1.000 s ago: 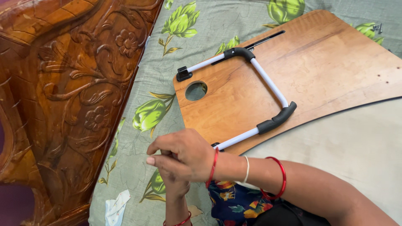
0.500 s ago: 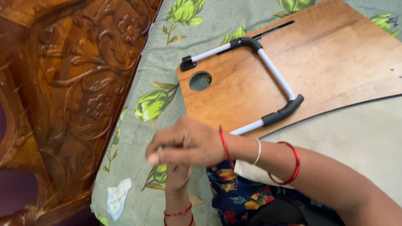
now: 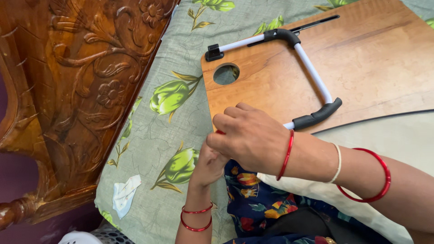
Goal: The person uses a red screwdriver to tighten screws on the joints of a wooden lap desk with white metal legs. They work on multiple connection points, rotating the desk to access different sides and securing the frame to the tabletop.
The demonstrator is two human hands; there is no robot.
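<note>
Right hand (image 3: 248, 135), fingers curled, covers the near corner of the wooden lap tabletop (image 3: 361, 63) at frame centre. Left hand (image 3: 209, 165) lies beneath it; its grasp cannot be determined.

The wooden lap table (image 3: 361, 68) lies upside down on the flower-printed bedsheet (image 3: 172, 68), its warm brown, grained underside facing up. A round hole (image 3: 226, 74) is cut near its left corner, and a narrow dark slot (image 3: 315, 23) runs along the far edge. One folding leg (image 3: 312, 72), a white metal tube bent into a U with black padded corners, lies flat against the board; its far end sits in a black bracket (image 3: 213, 52) beside the hole. The near end of the tube disappears under the right hand (image 3: 251, 138), which rests at the board's near edge.
</note>
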